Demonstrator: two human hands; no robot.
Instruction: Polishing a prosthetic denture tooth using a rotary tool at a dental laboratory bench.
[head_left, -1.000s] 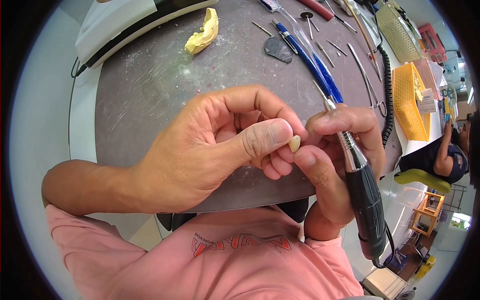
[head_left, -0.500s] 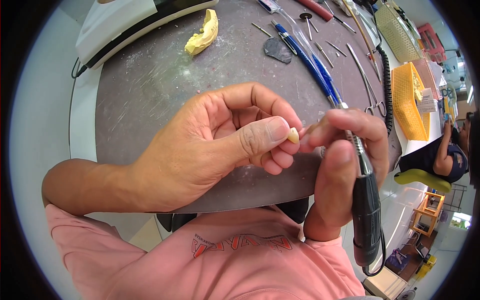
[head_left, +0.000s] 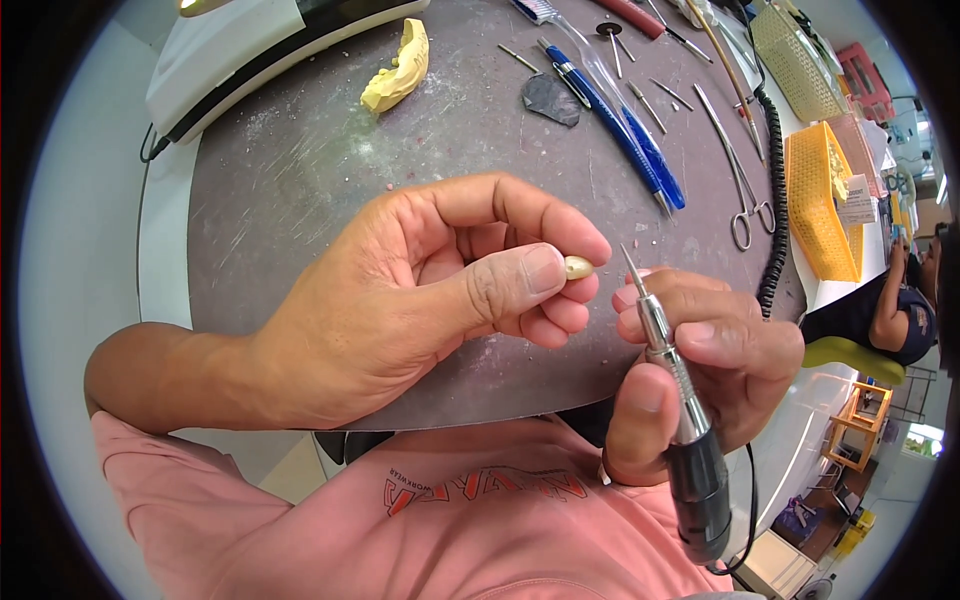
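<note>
Between thumb and fingertips, my left hand (head_left: 430, 285) pinches a small cream-coloured dental crown (head_left: 579, 268) that has a small dark spot on its face. My right hand (head_left: 745, 345) is closed around a dental handpiece (head_left: 697, 485) with a black body and a silver neck. A thin, pointed bur (head_left: 631, 262) sticks up from the handpiece's tip, a short gap to the right of the crown. Both hands are over the near edge of the grey bench top (head_left: 300, 200). A yellow plaster dental model (head_left: 400, 72) lies beyond my left hand.
A white-and-black machine (head_left: 235, 65) stands at the far left. Farther right lie a blue pen (head_left: 605, 115), a dark flat piece (head_left: 552, 100), several burs and scissor-handled forceps (head_left: 735, 155). A black coiled cord (head_left: 773, 200) runs beside a yellow basket (head_left: 808, 190). Another person (head_left: 900, 310) sits at right.
My right hand has turned the handpiece so its bur points up and left, with the fingers drawn back from the crown. The crown has been turned between my left fingers.
</note>
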